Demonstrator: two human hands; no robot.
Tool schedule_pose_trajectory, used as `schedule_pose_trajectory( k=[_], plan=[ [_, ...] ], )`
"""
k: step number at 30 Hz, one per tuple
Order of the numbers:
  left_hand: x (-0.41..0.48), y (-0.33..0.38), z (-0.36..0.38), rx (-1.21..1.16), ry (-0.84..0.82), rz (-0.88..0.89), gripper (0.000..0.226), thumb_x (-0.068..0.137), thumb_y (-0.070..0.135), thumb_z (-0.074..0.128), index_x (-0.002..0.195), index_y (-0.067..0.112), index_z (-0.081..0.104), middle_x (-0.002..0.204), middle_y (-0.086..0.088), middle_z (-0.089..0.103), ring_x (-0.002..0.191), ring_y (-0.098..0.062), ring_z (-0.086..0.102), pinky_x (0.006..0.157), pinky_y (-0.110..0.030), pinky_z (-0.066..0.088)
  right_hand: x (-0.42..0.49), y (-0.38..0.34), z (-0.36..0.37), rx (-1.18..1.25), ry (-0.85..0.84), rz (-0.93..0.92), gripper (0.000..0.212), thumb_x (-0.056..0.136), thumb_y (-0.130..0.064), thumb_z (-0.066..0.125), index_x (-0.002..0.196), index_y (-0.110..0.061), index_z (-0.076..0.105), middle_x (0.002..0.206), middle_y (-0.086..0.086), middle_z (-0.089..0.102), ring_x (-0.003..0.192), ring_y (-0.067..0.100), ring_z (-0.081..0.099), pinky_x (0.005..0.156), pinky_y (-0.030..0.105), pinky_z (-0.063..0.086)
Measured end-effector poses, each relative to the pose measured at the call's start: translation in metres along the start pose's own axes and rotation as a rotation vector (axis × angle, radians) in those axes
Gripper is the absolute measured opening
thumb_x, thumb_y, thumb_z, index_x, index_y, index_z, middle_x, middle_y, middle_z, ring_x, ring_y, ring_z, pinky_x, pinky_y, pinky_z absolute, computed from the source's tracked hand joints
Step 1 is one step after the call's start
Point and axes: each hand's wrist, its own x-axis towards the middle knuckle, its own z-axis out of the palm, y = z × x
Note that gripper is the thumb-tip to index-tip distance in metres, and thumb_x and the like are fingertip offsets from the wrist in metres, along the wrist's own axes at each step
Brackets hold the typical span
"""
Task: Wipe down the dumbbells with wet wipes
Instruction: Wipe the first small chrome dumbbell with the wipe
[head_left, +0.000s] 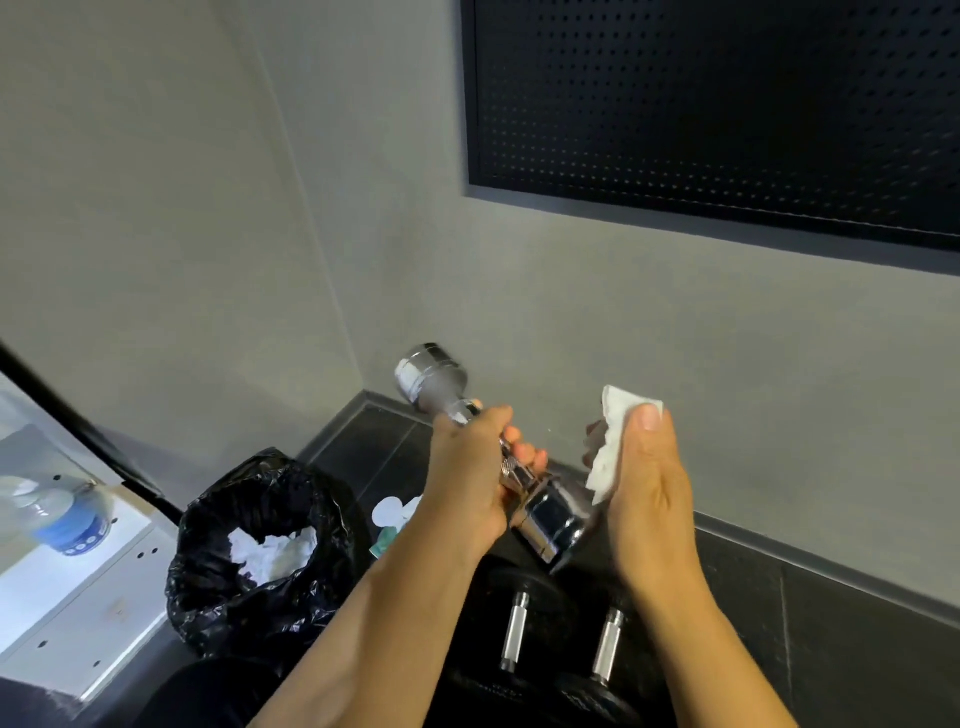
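Currently I see the left hand wrapped round the grip of a shiny chrome dumbbell with cylindrical heads. Its fingers are curled tight about the bar and the fingertips show on the bar's right side. The dumbbell is held in the air and tilted. One head points up and away toward the corner of the room, and the other sits lower and nearer me, just right of the wrist.

The right hand stands just beside that lower head, palm turned in toward it, and pinches a crumpled white wet wipe. The thumb lies flat over the wipe's upper edge and presses it against the fingers behind, which the wipe mostly hides. The wipe's lower corner hangs close to the lower head, and I cannot tell whether it touches the metal.

Beneath the hands, two black dumbbells with steel handles lie side by side on the dark tiled floor. To their left an open black plastic bin bag holds crumpled white used wipes. Between the bag and the left forearm lies a green and white wipe packet, partly hidden by the arm. At the far left a clear plastic water bottle with a blue label, blurred, rests on a white board. A dark perforated panel hangs on the grey wall above.
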Motion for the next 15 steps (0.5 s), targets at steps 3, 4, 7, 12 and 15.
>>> schedule_pose_trajectory(
  k=[3, 4, 7, 12, 15],
  plan=[
    [-0.002, -0.004, -0.008, 0.278, -0.037, 0.084, 0.020, 0.088, 0.000, 0.052, 0.092, 0.017, 0.043, 0.056, -0.001, 0.043, 0.043, -0.013, 0.042, 0.049, -0.029, 0.046, 0.020, -0.010, 0.008, -0.031, -0.064, -0.064, 0.043, 0.093, -0.059, 0.018, 0.087, -0.030, 0.048, 0.092, 0.002, 0.053, 0.084, 0.019, 0.051, 0.078, 0.037, 0.044],
    [-0.003, -0.005, -0.010, 0.367, -0.042, 0.111, 0.020, 0.087, 0.000, 0.052, 0.092, 0.018, 0.044, 0.058, -0.001, 0.043, 0.044, -0.013, 0.042, 0.049, -0.029, 0.045, 0.026, -0.013, 0.012, -0.036, -0.081, -0.067, 0.041, 0.093, -0.058, 0.017, 0.087, -0.030, 0.047, 0.093, 0.000, 0.051, 0.085, 0.016, 0.050, 0.078, 0.033, 0.042],
    [-0.003, -0.010, -0.012, 0.629, -0.061, 0.195, 0.016, 0.086, 0.003, 0.052, 0.096, 0.014, 0.046, 0.068, -0.007, 0.048, 0.051, -0.012, 0.048, 0.051, -0.026, 0.046, 0.041, -0.021, 0.026, -0.031, -0.088, -0.062, 0.041, 0.092, -0.059, 0.018, 0.097, -0.029, 0.046, 0.101, 0.000, 0.049, 0.085, 0.009, 0.048, 0.079, 0.026, 0.038],
    [-0.005, -0.015, -0.014, 1.018, -0.059, 0.486, 0.019, 0.088, 0.004, 0.056, 0.105, 0.012, 0.057, 0.077, 0.005, 0.060, 0.063, -0.004, 0.058, 0.054, -0.013, 0.048, 0.043, -0.033, 0.051, -0.096, -0.216, 0.105, 0.067, 0.095, -0.054, 0.039, 0.149, -0.021, 0.016, 0.140, -0.002, 0.035, 0.117, 0.014, 0.047, 0.094, 0.031, 0.045],
    [-0.009, -0.014, -0.012, 1.117, -0.096, 0.500, 0.017, 0.093, 0.012, 0.055, 0.109, 0.008, 0.059, 0.079, 0.006, 0.062, 0.069, -0.004, 0.060, 0.056, -0.009, 0.048, 0.042, -0.032, 0.056, 0.024, -0.135, 0.200, 0.061, 0.083, -0.048, 0.064, 0.132, -0.019, 0.042, 0.115, 0.000, 0.059, 0.097, 0.014, 0.061, 0.075, 0.025, 0.053]
  ],
)
